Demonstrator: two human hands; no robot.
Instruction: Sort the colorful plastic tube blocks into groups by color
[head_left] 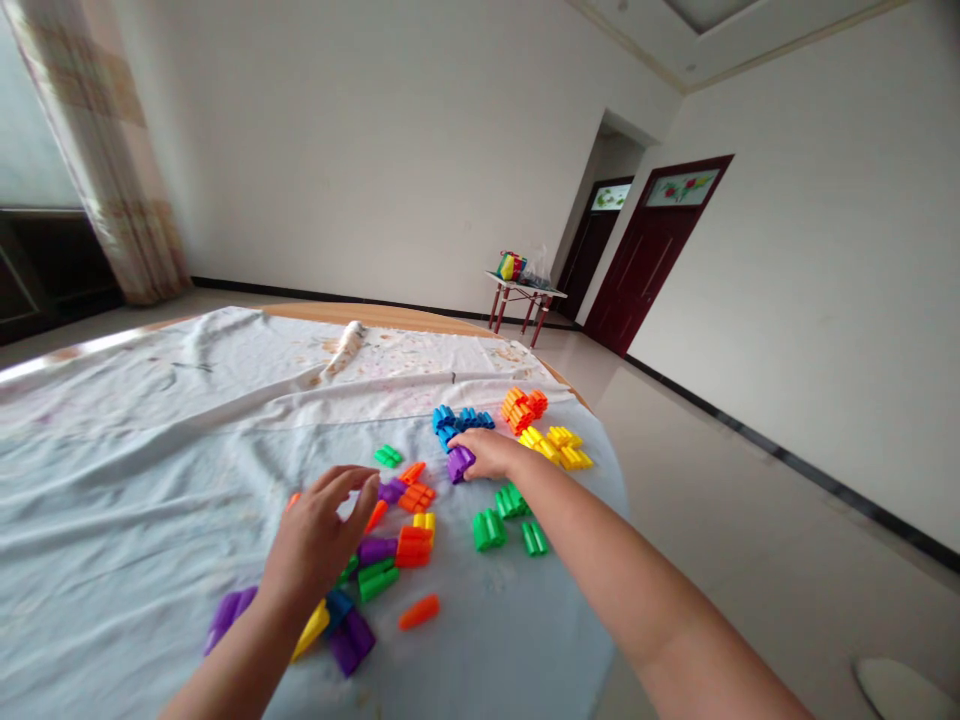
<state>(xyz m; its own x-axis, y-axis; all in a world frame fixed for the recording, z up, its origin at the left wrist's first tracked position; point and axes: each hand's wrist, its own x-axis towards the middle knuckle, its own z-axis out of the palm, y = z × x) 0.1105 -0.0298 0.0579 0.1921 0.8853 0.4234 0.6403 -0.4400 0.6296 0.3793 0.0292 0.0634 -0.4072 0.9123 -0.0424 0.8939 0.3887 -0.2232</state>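
My right hand (pixel 486 453) is closed on a purple piece (pixel 460 463) just in front of the blue pieces (pixel 471 419). My left hand (pixel 328 512) hovers with fingers apart over the left side of a mixed pile, holding nothing. In that pile lie orange pieces (pixel 415 546), green pieces (pixel 377 578), purple pieces (pixel 351 641) and a yellow piece (pixel 311 630). Single-colour groups sit to the right: orange (pixel 523 409), yellow (pixel 556 446) and green (pixel 490 529). A small green piece (pixel 388 456) lies apart, beyond the pile.
A wrinkled light cloth (pixel 247 400) covers most of the round table, whose wooden edge (pixel 390 318) shows at the back. Farther off, a small table (pixel 531 289) holds a colourful bag and a plastic bag, near dark red doors (pixel 652 255).
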